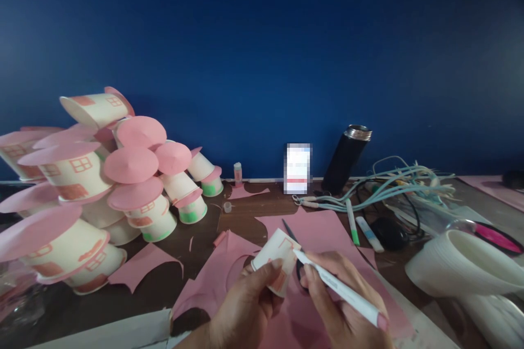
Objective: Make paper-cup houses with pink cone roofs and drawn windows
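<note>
My left hand (249,302) is closed around a small white paper cup (272,251), held tilted above pink paper. Reddish lines and a filled reddish patch are drawn on the cup's side. In my right hand (344,294) is a white marker (347,292) with a pink end, its tip at the cup's wall near the drawn lines. Scissors (290,232) lie on the pink paper (323,229) just behind the cup, their handles partly hidden by my right hand.
Decorated cups with pink cone roofs (141,131) are piled at the left. A black flask (346,161), a blurred-out screen (298,169), pale blue cables (368,196), a green-tipped marker (352,223), a glue stick (237,173) and stacked white cups (434,267) stand or lie around.
</note>
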`<action>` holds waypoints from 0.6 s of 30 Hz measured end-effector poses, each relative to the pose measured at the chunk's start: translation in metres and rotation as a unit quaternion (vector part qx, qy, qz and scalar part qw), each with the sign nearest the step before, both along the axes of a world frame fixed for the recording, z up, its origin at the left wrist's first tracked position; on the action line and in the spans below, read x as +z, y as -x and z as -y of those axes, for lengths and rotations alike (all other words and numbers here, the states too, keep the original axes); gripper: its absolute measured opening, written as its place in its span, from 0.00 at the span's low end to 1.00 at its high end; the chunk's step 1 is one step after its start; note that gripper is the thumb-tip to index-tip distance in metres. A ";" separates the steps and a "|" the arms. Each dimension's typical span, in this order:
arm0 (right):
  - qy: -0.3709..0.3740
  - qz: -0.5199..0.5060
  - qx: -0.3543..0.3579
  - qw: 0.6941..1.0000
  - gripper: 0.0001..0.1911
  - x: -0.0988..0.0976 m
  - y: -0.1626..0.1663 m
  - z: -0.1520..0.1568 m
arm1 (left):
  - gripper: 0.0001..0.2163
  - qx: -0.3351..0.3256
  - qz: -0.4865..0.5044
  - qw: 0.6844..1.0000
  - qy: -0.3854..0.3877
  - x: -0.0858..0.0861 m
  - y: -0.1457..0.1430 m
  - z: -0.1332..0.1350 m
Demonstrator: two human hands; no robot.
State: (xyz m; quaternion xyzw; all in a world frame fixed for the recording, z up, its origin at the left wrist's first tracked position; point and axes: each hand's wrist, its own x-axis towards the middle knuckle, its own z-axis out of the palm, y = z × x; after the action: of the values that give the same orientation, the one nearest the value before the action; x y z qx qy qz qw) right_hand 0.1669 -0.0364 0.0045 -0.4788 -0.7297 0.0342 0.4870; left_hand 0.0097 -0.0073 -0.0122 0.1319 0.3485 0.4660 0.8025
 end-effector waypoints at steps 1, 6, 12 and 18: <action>0.000 0.000 0.001 1.000 0.12 0.000 0.000 0.000 | 0.19 0.000 -0.001 1.000 -0.001 0.000 0.000 0.000; 0.002 0.006 0.007 1.000 0.11 -0.001 0.001 0.002 | 0.18 0.001 -0.007 1.000 -0.002 0.000 -0.001 0.000; 0.014 0.014 -0.001 1.000 0.10 -0.001 0.003 0.003 | 0.19 0.009 -0.016 1.000 0.009 0.002 -0.001 0.000; 0.014 0.009 0.009 1.000 0.11 -0.003 0.002 0.003 | 0.19 0.011 -0.014 1.000 0.015 0.003 -0.001 0.000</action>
State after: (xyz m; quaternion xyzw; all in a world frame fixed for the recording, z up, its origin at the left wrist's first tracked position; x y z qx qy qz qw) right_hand 0.1646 -0.0394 0.0012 -0.4789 -0.7378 0.0445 0.4736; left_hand 0.0103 -0.0077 -0.0096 0.1221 0.3679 0.4679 0.7942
